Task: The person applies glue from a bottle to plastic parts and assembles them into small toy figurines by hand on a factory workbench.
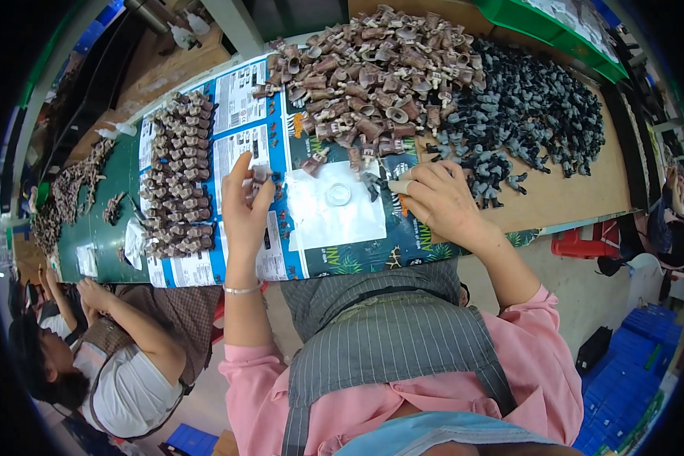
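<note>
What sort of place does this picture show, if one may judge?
Probably a factory workshop, judging by the heap of brown parts, the rows of similar pieces and the co-worker at the left.

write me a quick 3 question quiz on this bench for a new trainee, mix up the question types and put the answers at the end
1. True or false: the grey and black pile lies to the right of the brown pile.

2. What sits on the white sheet?
a) a pair of scissors
b) a clear round dish
c) a spoon

3. Which hand has a small brownish piece between its thumb and finger?

Key:
1. True
2. b
3. The left hand
</note>
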